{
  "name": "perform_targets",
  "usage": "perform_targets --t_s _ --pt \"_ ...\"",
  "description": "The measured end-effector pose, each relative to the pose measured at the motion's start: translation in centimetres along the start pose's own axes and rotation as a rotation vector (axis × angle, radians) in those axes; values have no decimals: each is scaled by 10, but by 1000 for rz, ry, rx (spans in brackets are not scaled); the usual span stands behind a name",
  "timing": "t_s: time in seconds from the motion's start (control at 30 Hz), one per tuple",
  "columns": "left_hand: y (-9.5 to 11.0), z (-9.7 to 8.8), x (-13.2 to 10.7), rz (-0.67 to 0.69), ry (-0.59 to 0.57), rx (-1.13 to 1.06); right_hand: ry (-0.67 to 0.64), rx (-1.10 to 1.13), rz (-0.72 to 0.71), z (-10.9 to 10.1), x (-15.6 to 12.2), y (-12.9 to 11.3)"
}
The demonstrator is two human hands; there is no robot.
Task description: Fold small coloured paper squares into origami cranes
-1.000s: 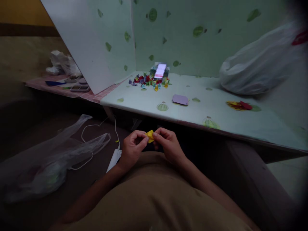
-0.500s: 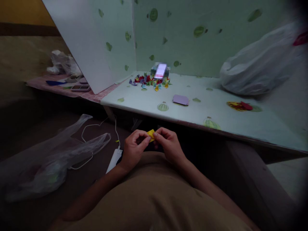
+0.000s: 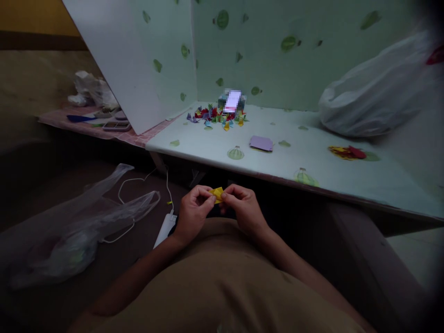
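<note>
My left hand (image 3: 192, 212) and my right hand (image 3: 243, 208) meet in front of my chest, just below the table's front edge. Both pinch a small folded piece of yellow paper (image 3: 217, 194) between thumb and fingertips, so both hands are closed on it. Farther back on the pale green table (image 3: 208, 143) lies a heap of several small folded paper pieces (image 3: 213, 115) in red, blue, green and yellow. A stack of lilac paper squares (image 3: 261, 143) sits in the middle of the table, and a few red and yellow paper pieces (image 3: 347, 152) lie to the right.
A large white plastic bag (image 3: 374, 92) rests at the table's back right. A white board (image 3: 128, 60) leans at the left. Beyond it sit a calculator (image 3: 116, 126) and crumpled plastic (image 3: 92, 90). On the floor at left lie clear plastic bags (image 3: 79, 226) and a white charger with cable (image 3: 164, 226).
The yellow paper has turned slightly between my fingertips and my hands have closed in a little. Nothing else has moved.
</note>
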State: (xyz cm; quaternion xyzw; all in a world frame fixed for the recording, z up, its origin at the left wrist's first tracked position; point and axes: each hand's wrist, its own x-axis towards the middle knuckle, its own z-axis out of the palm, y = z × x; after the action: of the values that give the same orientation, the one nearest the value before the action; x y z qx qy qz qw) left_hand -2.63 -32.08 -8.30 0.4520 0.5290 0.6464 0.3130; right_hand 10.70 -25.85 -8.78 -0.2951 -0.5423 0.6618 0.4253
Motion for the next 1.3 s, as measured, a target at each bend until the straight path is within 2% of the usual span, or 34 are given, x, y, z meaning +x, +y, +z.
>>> perform_targets --t_s 0.17,0.57,0.73,0.93,1.3 --pt "0 -1 1 -69 -31 -29 23 9 1 1 0 -1" --pt "1 -4 3 -48 -8 37 -83 39 95 -3 3 -7" --pt "3 -5 3 -19 41 71 -103 62 115 -5 4 -6" --pt "5 -6 4 -16 85 79 -155 7 64 -5 5 -4" --pt "-4 -4 3 -102 59 -87 -121 57 70 -2 3 -2"
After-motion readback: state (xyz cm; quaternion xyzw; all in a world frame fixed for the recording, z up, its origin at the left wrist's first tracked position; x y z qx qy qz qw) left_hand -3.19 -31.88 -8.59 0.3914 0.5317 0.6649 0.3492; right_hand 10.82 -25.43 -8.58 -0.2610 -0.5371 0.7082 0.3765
